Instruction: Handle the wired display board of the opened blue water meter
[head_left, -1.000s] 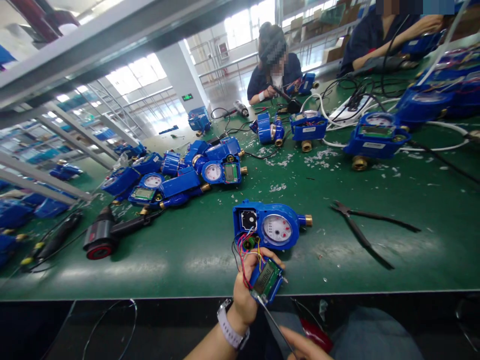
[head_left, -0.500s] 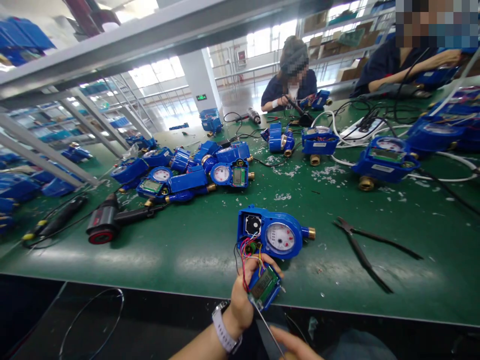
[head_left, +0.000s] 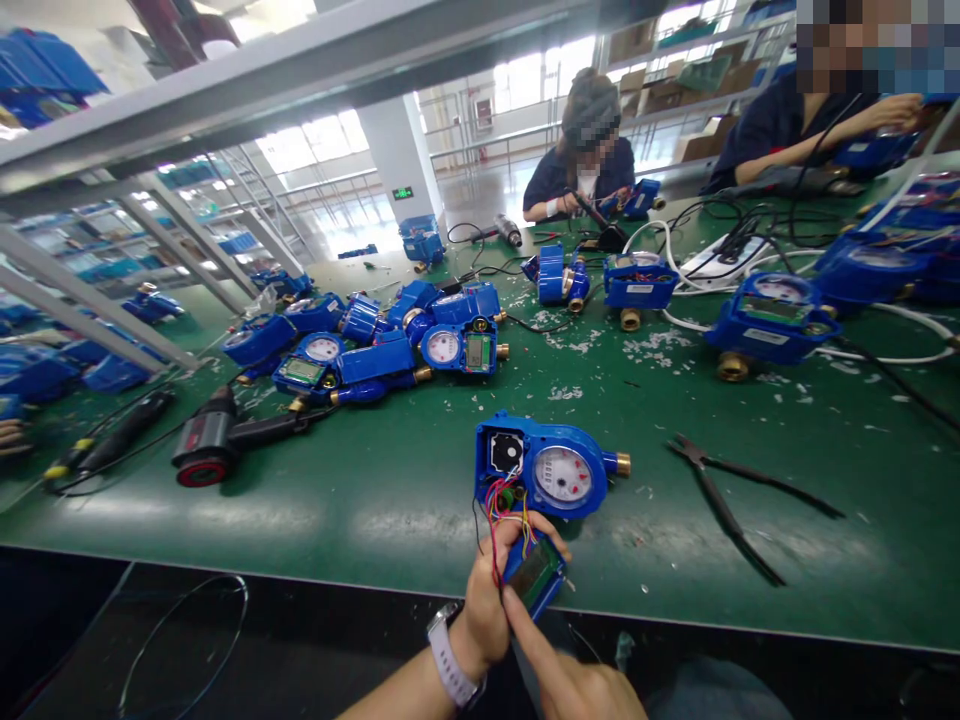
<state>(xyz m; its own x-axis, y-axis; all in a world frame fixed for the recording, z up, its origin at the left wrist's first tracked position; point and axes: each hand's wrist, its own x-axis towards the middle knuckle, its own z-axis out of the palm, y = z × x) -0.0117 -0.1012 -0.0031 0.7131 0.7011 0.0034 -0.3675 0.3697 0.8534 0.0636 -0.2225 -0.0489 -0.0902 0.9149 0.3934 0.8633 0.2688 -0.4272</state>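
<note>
My left hand [head_left: 484, 600], with a white-strapped watch on its wrist, holds a small blue display module [head_left: 538, 578] with a green-framed LCD just over the table's front edge. Thin coloured wires [head_left: 501, 500] run from the module into the uncovered compartment of a blue water meter [head_left: 564, 470]. This meter lies flat, its round dial up and its brass end pointing right. My right hand [head_left: 581, 680] reaches up from below, index fingertip against the module's lower left corner. Its other fingers are curled; what they may hold is hidden.
Cutting pliers [head_left: 701, 465] lie opened to the right. At left are a heat gun [head_left: 206, 440] and a black-handled tool [head_left: 127, 432]. Several blue meters [head_left: 375, 360] are heaped behind. A white power strip [head_left: 724, 252] and cables lie at back right. Two people [head_left: 585, 150] work opposite.
My right hand has moved up and left, its index finger now on the module's corner. The thin metal rod that reached from that corner to my right hand is out of sight.
</note>
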